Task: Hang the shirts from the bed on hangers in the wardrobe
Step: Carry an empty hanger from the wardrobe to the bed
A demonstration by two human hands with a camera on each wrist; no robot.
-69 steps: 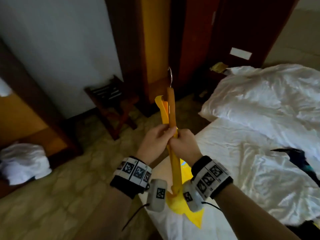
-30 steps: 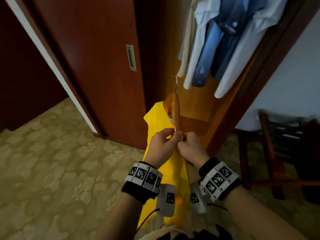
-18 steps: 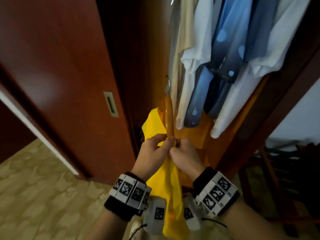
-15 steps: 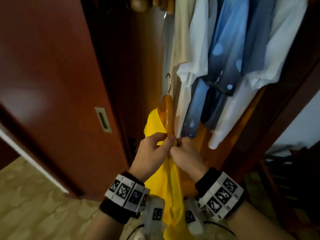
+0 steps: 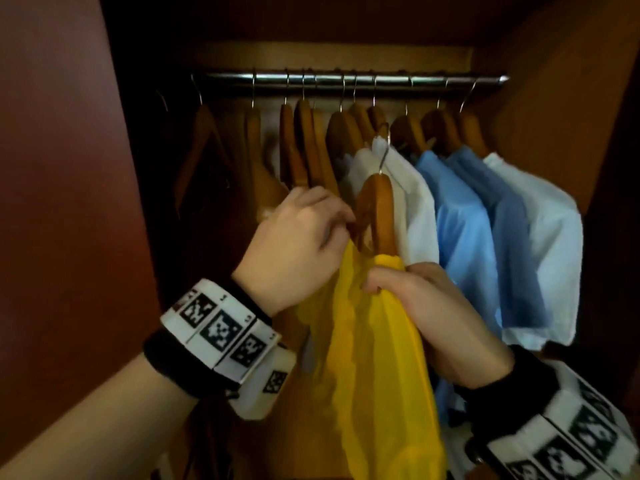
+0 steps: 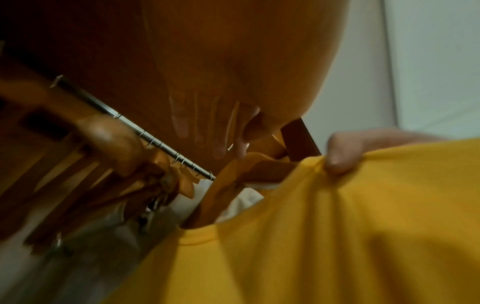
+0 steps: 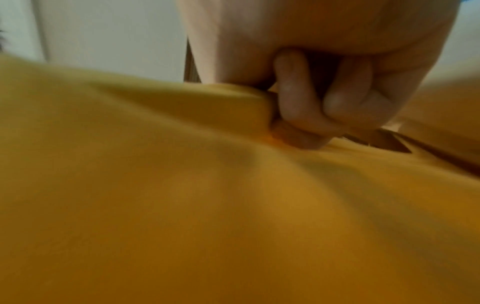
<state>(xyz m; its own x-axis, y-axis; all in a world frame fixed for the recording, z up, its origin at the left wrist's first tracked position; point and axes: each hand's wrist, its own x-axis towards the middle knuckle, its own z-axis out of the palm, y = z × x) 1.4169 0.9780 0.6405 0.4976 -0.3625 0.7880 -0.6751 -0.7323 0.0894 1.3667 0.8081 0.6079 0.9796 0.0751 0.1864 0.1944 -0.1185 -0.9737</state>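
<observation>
Fingers of the left hand (image 5: 294, 244) grip the wooden hanger (image 5: 375, 209); right hand (image 5: 429, 313) pinches the yellow shirt (image 5: 374, 358) below the rail (image 5: 346, 79); hanging underway; the hook likely needs lifting over it next.

Support: metal rail (image 5: 349, 79) running horizontally across the upper wardrobe interior (image 5: 554, 98), ends near both side walls.

Hanging directly from rail, by wire hooks:
- Left of rail centre: a row of bare wooden hangers (image 5: 304, 150), closely bunched, no garments on them.
- Right of rail centre: hangers carrying a white shirt (image 5: 412, 202), then a light blue shirt (image 5: 460, 230), a darker blue shirt (image 5: 512, 237), and a pale shirt (image 5: 550, 244) nearest the rail's right end. Shirts touch one another.

Left wrist view: same rail (image 6: 135, 131) seen from below, hooks spaced along it; image blurred.
</observation>
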